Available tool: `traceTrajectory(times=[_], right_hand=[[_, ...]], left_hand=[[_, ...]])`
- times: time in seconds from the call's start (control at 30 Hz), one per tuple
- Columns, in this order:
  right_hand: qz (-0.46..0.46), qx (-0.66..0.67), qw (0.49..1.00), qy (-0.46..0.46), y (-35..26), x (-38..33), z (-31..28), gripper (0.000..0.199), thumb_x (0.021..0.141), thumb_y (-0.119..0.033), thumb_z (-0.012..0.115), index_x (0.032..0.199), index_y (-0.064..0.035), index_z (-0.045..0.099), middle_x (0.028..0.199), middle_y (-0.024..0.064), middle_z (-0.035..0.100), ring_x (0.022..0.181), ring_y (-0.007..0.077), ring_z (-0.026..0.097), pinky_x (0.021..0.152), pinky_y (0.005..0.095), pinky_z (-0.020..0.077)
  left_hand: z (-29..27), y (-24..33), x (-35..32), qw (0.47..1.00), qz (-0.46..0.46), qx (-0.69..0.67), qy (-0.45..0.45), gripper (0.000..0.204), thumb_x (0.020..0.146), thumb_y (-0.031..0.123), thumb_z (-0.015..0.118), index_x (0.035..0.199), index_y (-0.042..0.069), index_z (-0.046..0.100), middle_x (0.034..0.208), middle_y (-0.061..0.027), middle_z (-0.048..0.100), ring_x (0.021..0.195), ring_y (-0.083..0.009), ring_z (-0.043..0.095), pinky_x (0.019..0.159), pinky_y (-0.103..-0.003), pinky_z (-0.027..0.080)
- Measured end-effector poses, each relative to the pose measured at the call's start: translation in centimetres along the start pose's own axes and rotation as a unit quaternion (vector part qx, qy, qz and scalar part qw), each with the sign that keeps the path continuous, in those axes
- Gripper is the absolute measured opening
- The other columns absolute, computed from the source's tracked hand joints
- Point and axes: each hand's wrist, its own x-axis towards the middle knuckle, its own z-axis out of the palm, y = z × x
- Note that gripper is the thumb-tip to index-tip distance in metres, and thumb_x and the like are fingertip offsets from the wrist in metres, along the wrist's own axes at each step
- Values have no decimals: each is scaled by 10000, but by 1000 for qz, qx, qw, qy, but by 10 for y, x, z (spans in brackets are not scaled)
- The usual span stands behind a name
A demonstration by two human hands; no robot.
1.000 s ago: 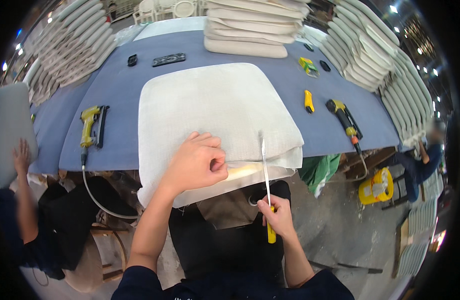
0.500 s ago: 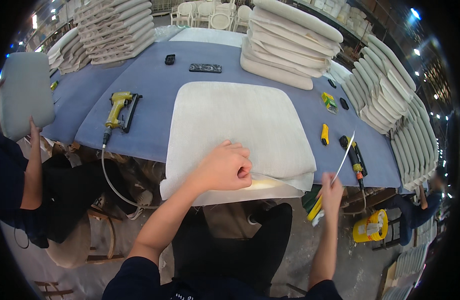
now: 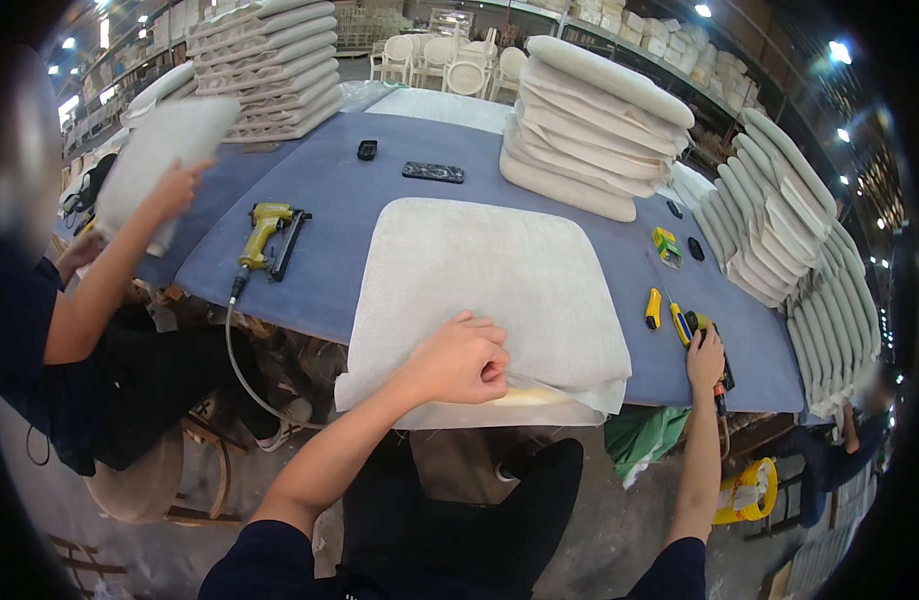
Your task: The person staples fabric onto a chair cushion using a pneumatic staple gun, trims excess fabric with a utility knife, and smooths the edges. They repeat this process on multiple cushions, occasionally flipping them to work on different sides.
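Observation:
A pale, square seat cushion (image 3: 490,270) lies in front of me at the table's near edge. My left hand (image 3: 458,360) is a fist at its front side, closed on the edge of the fabric cover. Beside that fist the cover gapes, and yellowish foam (image 3: 530,397) shows. To the right, my right hand (image 3: 707,358) is wrapped round a black and yellow staple gun (image 3: 722,345), which is partly hidden by the fingers. A screwdriver (image 3: 680,322) with a yellow and blue handle lies just left of that hand, beside a yellow utility knife (image 3: 654,309).
Another staple gun (image 3: 265,240) with a hose lies at left. Cushion stacks (image 3: 595,130) stand at the back and right (image 3: 770,200). A phone (image 3: 433,172) and small box (image 3: 667,246) lie on the blue table (image 3: 320,180). A co-worker at left handles a cushion (image 3: 170,150). A yellow bucket (image 3: 748,492) stands below right.
My right hand has moved from the table's near edge to the staple gun. The screwdriver it held now lies on the table. The co-worker's cushion has shifted right; my left hand stays on the cushion.

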Motion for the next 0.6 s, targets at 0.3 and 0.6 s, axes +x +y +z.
traceTrajectory(times=[0.3, 0.6], right_hand=[[114, -194, 958, -179, 18, -2, 2, 553, 954, -373, 669, 1398, -87, 504, 1224, 235, 671, 1098, 435, 700, 813, 592, 593], [45, -44, 973, -222, 47, -7, -39, 596, 988, -422, 643, 1457, -86, 494, 1008, 312, 743, 998, 507, 723, 858, 609, 559]], left_hand=[[12, 16, -10, 984, 93, 141, 57, 241, 799, 308, 792, 782, 145, 615, 866, -26, 522, 896, -228, 547, 855, -381, 434], [32, 10, -27, 948, 146, 272, 80, 238, 847, 339, 816, 859, 193, 628, 885, -9, 493, 893, -207, 560, 892, -402, 454]])
